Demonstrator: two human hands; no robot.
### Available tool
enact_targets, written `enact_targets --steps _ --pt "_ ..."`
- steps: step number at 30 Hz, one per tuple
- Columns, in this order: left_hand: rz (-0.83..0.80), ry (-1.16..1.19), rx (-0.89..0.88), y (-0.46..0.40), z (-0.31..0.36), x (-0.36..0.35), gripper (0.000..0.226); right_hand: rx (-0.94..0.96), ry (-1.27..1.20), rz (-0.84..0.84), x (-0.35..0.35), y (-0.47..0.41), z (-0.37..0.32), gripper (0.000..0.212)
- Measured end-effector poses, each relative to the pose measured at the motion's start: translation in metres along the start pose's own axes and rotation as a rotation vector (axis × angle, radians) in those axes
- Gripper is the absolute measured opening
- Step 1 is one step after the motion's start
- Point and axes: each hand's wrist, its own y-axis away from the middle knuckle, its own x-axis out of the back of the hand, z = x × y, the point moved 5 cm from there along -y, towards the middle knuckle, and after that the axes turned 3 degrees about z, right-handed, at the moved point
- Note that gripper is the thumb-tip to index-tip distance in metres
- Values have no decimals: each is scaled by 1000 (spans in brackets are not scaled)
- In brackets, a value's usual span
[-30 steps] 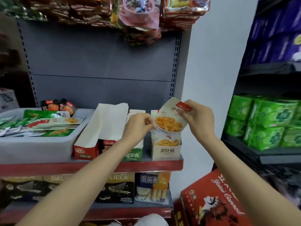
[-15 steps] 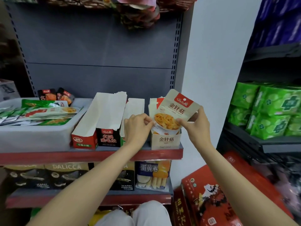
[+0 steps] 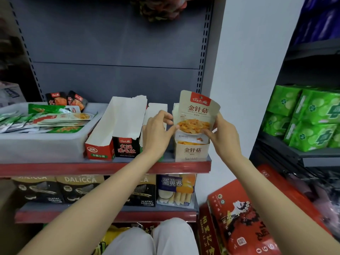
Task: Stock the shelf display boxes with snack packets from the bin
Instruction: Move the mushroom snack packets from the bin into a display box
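Beige packet, tilted a second ago, now stands upright over the box. Right hand pinches it; left hand steadies its edge with extended fingers. Insertion appears imminent.

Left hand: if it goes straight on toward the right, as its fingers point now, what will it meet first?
Most likely the beige mushroom packet: the left hand already has its fingertips at the packet's left edge, above the beige display box.
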Motion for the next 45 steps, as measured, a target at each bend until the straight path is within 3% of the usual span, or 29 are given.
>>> enact_targets --steps 6,14,17,22,40,43,45 --pt "-91 37 -34 -4 -4 -3 9 45 117 -16 -9 11 1 33" --pt "-93 -181 -119 -3 6 -8 9 -49 20 -13 -20 19 14 43" --pt "-142 -228 -77 -1 -3 -13 10 -50 48 -48 -22 19 17 33" --pt "-172 -213 -49 -3 -8 -15 10 -189 -161 99 -3 7 20 8" --pt "-251 -316 -54 -2 -1 -23 10 -249 17 -22 -8 10 26 16" --pt "-189 -200 -30 -1 2 -13 14 -198 -56 119 6 14 9 35" --pt "-108 -115 -35 -2 8 0 19 -132 -80 191 14 14 -8 36"
